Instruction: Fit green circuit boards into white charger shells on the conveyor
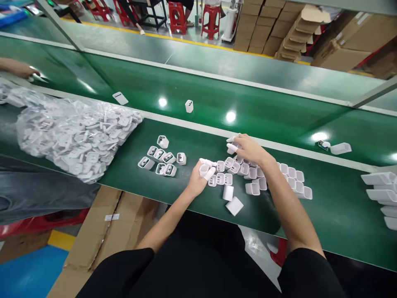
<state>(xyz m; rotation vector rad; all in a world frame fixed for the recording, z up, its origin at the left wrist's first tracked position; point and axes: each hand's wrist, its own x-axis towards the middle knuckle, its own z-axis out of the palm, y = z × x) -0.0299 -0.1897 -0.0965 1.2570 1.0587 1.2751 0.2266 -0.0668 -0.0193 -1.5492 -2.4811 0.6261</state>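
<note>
My left hand is closed around a white plastic housing, its open end facing up. White finger cots cover some fingertips on both hands. My right hand reaches over the far side of a cluster of white housings, fingers stretched out and apart. Its fingertips are at a white housing; the thumb is hidden. Most housings in the cluster stand with open tops, and several show slots inside. Near my left hand, a white housing and a white square piece lie on the green work surface.
Several housings with parts inside stand to the left. Beyond them lies a clear bag of small white pieces. A single housing sits on the far strip. Stacked housings are at right. Another person's hand is at far left.
</note>
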